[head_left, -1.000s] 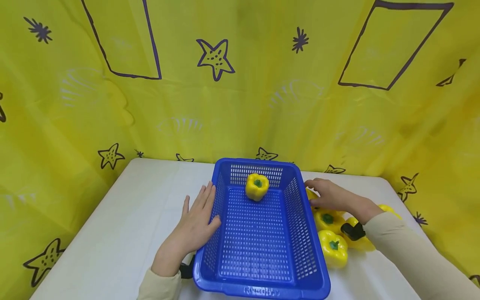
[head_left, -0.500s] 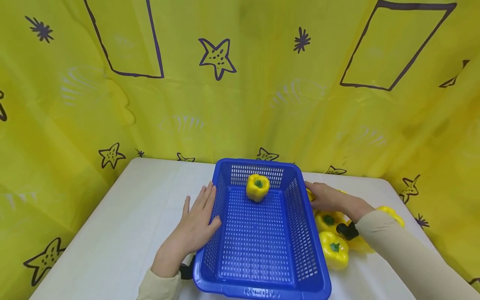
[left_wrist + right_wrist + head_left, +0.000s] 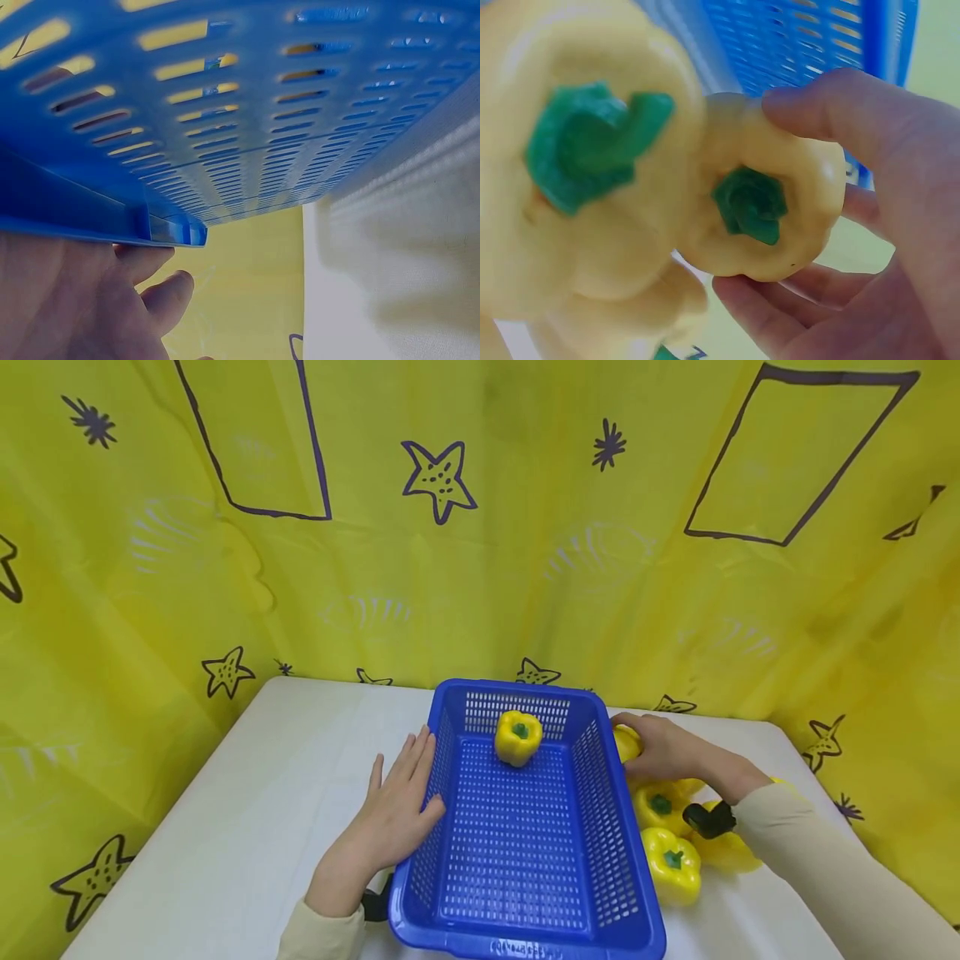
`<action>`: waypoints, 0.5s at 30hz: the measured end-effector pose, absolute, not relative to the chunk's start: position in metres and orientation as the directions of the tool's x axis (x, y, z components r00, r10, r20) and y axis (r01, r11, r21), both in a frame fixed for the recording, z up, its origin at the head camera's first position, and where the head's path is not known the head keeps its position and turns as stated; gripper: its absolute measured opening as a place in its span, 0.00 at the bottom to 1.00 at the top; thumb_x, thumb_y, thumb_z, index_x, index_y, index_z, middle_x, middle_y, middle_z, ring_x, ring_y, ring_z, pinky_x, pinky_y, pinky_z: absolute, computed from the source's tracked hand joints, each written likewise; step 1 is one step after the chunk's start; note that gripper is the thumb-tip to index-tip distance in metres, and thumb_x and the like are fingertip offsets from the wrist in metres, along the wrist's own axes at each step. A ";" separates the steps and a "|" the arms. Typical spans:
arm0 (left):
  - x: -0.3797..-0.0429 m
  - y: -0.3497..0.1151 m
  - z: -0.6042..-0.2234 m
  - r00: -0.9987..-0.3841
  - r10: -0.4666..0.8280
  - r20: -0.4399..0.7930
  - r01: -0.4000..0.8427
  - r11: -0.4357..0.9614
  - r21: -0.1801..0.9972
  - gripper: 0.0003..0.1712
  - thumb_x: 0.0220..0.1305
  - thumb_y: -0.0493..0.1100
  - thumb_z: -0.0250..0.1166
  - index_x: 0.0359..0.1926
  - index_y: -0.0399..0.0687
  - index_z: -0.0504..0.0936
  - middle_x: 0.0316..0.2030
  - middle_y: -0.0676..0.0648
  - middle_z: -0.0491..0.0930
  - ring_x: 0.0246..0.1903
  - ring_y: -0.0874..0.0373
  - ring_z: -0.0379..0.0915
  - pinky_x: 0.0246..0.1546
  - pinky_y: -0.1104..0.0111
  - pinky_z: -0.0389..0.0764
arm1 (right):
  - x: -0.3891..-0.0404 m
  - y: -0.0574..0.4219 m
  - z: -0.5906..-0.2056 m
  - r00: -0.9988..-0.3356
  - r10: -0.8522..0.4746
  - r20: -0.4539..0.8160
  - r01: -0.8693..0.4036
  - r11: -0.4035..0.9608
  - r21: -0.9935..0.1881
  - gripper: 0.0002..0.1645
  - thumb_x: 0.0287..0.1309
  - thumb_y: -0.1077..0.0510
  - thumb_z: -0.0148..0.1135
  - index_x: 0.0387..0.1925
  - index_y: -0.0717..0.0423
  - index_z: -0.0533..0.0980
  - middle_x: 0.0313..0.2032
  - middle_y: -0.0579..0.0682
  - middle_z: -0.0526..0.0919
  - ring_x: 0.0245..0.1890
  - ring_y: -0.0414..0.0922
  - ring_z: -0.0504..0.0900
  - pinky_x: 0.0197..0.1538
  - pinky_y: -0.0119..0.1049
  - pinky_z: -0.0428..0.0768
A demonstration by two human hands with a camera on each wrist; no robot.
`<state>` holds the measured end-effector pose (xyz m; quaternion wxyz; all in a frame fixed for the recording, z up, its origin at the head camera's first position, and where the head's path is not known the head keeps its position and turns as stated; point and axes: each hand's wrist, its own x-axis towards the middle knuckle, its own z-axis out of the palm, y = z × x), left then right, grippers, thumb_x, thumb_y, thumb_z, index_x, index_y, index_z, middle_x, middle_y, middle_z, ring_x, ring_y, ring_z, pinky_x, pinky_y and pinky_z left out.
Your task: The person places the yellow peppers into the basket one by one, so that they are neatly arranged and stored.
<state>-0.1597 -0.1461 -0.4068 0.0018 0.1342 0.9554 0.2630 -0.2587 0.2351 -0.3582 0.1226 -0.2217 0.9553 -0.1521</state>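
My left hand (image 3: pixel 393 814) lies with straight fingers along the left rim of a blue plastic basket (image 3: pixel 528 941); in the left wrist view its fingers (image 3: pixel 169 300) show below the rim. One yellow bell pepper (image 3: pixel 517 739) with a green stem stands inside the basket at the far end. To the right of the basket, my right hand (image 3: pixel 660 747) grips another yellow bell pepper (image 3: pixel 627 742). The right wrist view shows the thumb on one side of this bell pepper (image 3: pixel 810 176) and curled fingers on the other.
Several more yellow bell peppers (image 3: pixel 671 868) lie close together on the white table (image 3: pixel 300 760) right of the basket, partly under my right forearm. One big bell pepper (image 3: pixel 592 247) sits right beside the gripped one. A yellow patterned curtain (image 3: pixel 495 577) hangs behind the table.
My right hand has closed round a bell pepper beside the basket's right wall, and more of that pepper now shows. The left hand and basket stay in place.
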 end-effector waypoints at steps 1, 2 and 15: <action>-0.160 -0.146 -0.407 -0.964 0.257 0.067 0.255 0.825 0.504 0.46 0.67 0.47 0.53 0.78 0.43 0.41 0.80 0.47 0.36 0.79 0.47 0.30 0.72 0.35 0.29 | -0.259 0.236 -0.356 -0.874 -0.460 -0.155 -0.389 0.854 -0.345 0.37 0.52 0.51 0.71 0.62 0.58 0.71 0.44 0.55 0.80 0.39 0.47 0.76 0.42 0.40 0.78; -0.160 -0.146 -0.407 -0.964 0.258 0.068 0.256 0.824 0.506 0.46 0.67 0.47 0.53 0.78 0.43 0.41 0.80 0.47 0.36 0.79 0.46 0.31 0.72 0.35 0.29 | -0.258 0.236 -0.353 -0.876 -0.460 -0.145 -0.390 0.853 -0.346 0.36 0.51 0.53 0.70 0.61 0.59 0.71 0.43 0.55 0.80 0.38 0.47 0.75 0.40 0.38 0.77; -0.160 -0.146 -0.406 -0.964 0.258 0.067 0.255 0.823 0.508 0.46 0.67 0.47 0.53 0.79 0.43 0.42 0.80 0.47 0.37 0.79 0.46 0.32 0.72 0.35 0.30 | -0.253 0.246 -0.333 -0.937 -0.342 -0.067 -0.299 0.889 -0.347 0.39 0.51 0.54 0.68 0.64 0.60 0.66 0.47 0.68 0.69 0.36 0.51 0.73 0.36 0.36 0.74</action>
